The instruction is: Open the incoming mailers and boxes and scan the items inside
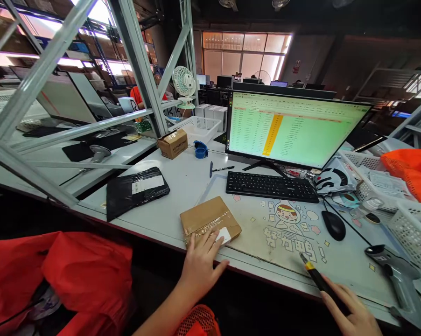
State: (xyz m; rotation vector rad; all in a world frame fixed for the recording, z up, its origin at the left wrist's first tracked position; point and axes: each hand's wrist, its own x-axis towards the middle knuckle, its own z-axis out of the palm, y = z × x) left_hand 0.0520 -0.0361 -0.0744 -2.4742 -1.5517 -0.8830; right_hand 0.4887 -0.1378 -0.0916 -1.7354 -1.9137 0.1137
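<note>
A flat brown cardboard box (210, 212) with shiny clear tape and a white label lies near the front edge of the desk. My left hand (203, 259) rests on its front part, fingers stretched out over the tape beside the label. In my right hand (350, 310), at the lower right, is a utility knife (320, 280) with a black handle and a yellow collar. Its tip points up and left, over the printed desk mat (266, 233). The blade's exact extent is hard to make out.
Left on the desk lies a black plastic parcel (136, 189). Behind stand a small carton (173, 143), a blue tape roll (200, 150) and a monitor (291, 126). A keyboard (270, 185), a mouse (333, 225) and a barcode scanner (397, 280) occupy the right. Metal framing (136, 65) borders the left.
</note>
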